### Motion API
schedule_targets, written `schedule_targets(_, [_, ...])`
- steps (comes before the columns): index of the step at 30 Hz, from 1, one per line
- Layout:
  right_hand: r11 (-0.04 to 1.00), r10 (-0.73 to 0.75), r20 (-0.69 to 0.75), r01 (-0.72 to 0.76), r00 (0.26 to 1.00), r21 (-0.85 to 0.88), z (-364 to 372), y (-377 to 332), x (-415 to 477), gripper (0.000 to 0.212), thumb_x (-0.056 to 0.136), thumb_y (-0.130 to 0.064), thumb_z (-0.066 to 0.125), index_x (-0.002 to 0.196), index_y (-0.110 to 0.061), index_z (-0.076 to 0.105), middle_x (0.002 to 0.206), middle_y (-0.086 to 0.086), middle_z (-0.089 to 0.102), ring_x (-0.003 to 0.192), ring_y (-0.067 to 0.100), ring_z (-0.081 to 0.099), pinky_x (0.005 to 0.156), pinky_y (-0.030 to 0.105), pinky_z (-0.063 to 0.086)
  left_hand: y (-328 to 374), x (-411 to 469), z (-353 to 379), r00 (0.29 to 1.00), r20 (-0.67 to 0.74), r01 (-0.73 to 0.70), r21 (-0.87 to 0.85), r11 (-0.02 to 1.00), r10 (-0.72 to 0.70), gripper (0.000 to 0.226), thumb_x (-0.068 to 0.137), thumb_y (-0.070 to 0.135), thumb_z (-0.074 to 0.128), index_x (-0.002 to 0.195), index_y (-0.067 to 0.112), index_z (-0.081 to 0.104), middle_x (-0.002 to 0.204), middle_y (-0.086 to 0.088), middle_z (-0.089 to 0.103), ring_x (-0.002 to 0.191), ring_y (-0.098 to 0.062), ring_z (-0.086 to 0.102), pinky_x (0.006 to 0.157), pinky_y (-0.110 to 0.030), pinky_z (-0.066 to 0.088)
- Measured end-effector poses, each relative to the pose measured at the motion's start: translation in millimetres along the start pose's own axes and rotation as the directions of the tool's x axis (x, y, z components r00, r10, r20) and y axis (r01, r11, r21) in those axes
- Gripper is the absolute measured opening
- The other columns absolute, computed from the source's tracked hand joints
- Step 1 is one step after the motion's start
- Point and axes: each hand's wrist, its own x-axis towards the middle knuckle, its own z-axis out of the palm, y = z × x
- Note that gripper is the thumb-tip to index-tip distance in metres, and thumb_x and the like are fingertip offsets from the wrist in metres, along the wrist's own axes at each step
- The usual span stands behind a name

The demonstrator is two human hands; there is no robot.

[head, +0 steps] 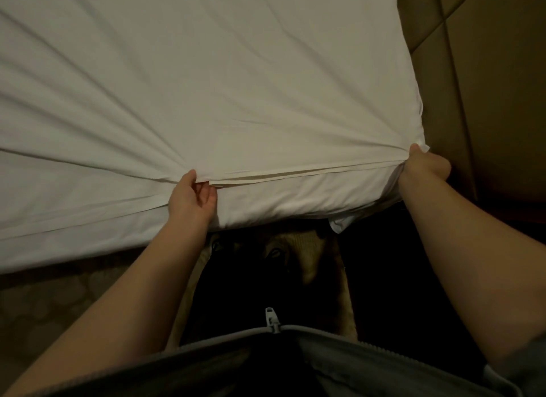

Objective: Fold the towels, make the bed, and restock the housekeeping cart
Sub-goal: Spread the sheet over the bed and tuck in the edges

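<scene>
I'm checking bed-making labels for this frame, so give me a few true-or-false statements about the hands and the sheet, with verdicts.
1. The left hand and the right hand both grip the white bed sheet. True.
2. The left hand holds a folded towel. False: it pinches the sheet's layered edge.
3. The right hand grips the sheet at its corner, close to the brown padded panel. True.
4. The sheet lies perfectly smooth. False: creases fan out across it from both hands.
</scene>
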Motion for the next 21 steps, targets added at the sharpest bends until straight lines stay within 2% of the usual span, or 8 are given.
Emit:
schedule_targets(2, [1.000, 0.006, 0.000, -0.006, 1.000, 0.005, 0.7, 0.0, 1.3, 0.044, 0.089, -0.030, 0.065, 0.122, -0.003, 0.059, 0.124, 0.008, 0.061, 0.112, 0.022, 0.060, 0.092, 0.028, 0.049, -3.5, -1.0, -6.4, 0.999, -0.012, -0.031, 0.102, 0.994, 0.032, 0.013, 0.097, 0.020, 0.052, 0.085, 0.016, 0.056, 0.084, 0.004, 0.058, 0.080, -0.007, 0.058, 0.091, -0.025, 0.045])
schedule_targets(5, [0.999, 0.018, 0.001, -0.018, 1.000, 0.026, 1.1, -0.9, 1.1, 0.045, 0.090, -0.030, 0.064, 0.126, -0.003, 0.055, 0.129, 0.006, 0.059, 0.116, 0.019, 0.057, 0.089, 0.022, 0.045, -4.3, 1.0, -13.6, 0.997, -0.066, -0.032, 0.215, 0.976, 0.047, 0.011, 0.096, 0.018, 0.054, 0.104, 0.013, 0.058, 0.084, 0.002, 0.058, 0.091, -0.011, 0.057, 0.088, -0.029, 0.048])
schedule_targets(7, [0.999, 0.024, 0.003, -0.024, 1.000, 0.039, 1.8, -1.1, 1.4, 0.047, 0.091, -0.030, 0.063, 0.128, -0.002, 0.053, 0.131, 0.006, 0.057, 0.117, 0.018, 0.056, 0.087, 0.019, 0.043, -4.4, 3.2, -15.1, 0.994, -0.101, -0.008, 0.234, 0.972, 0.033, 0.023, 0.095, 0.015, 0.054, 0.118, 0.011, 0.057, 0.084, 0.001, 0.055, 0.088, -0.011, 0.054, 0.088, -0.032, 0.049])
schedule_targets(10, [0.999, 0.028, -0.003, -0.028, 1.000, 0.020, 1.8, -3.0, 0.0, 0.044, 0.091, -0.029, 0.062, 0.126, -0.002, 0.055, 0.128, 0.004, 0.058, 0.117, 0.017, 0.056, 0.084, 0.018, 0.042, -7.7, 4.6, -15.3, 0.990, -0.140, 0.018, 0.251, 0.968, 0.018, 0.027, 0.095, 0.015, 0.055, 0.122, 0.008, 0.055, 0.079, 0.000, 0.050, 0.076, -0.009, 0.048, 0.086, -0.034, 0.049])
schedule_targets(12, [0.999, 0.032, -0.009, -0.032, 0.999, 0.015, 1.1, -3.1, -0.4, 0.044, 0.090, -0.029, 0.064, 0.124, -0.002, 0.057, 0.126, 0.005, 0.060, 0.115, 0.018, 0.058, 0.087, 0.022, 0.046, -7.9, 5.4, -13.7, 0.990, -0.142, 0.018, 0.240, 0.971, 0.017, 0.029, 0.095, 0.015, 0.056, 0.123, 0.007, 0.054, 0.079, 0.001, 0.050, 0.085, -0.010, 0.049, 0.090, -0.034, 0.047])
schedule_targets(14, [1.000, 0.019, -0.017, -0.020, 1.000, -0.012, 0.4, -3.0, -0.7, 0.044, 0.090, -0.030, 0.064, 0.124, -0.003, 0.057, 0.127, 0.006, 0.060, 0.114, 0.019, 0.058, 0.090, 0.024, 0.046, -6.5, 8.7, -11.4, 0.989, -0.148, 0.024, 0.216, 0.976, 0.008, 0.026, 0.094, 0.014, 0.056, 0.119, 0.009, 0.055, 0.081, 0.001, 0.053, 0.085, -0.009, 0.051, 0.093, -0.031, 0.045])
schedule_targets(18, [1.000, 0.010, -0.021, -0.010, 1.000, -0.019, 0.8, -1.9, 0.4, 0.043, 0.090, -0.031, 0.063, 0.123, -0.004, 0.058, 0.126, 0.006, 0.060, 0.114, 0.019, 0.058, 0.087, 0.023, 0.044, -6.7, 12.5, -13.5, 0.993, -0.110, 0.051, 0.110, 0.993, -0.039, 0.005, 0.093, 0.013, 0.057, 0.097, 0.011, 0.057, 0.088, 0.001, 0.057, 0.075, -0.006, 0.054, 0.094, -0.023, 0.047])
schedule_targets(21, [1.000, 0.021, -0.034, -0.021, 0.999, -0.001, 1.8, -3.5, 0.8, 0.044, 0.091, -0.031, 0.062, 0.125, -0.004, 0.056, 0.128, 0.006, 0.059, 0.116, 0.018, 0.056, 0.085, 0.020, 0.042, -3.6, 14.1, -16.0, 0.993, -0.114, 0.014, 0.036, 0.999, -0.010, 0.010, 0.091, 0.008, 0.058, 0.082, 0.008, 0.055, 0.081, -0.002, 0.056, 0.073, -0.008, 0.056, 0.088, -0.023, 0.051])
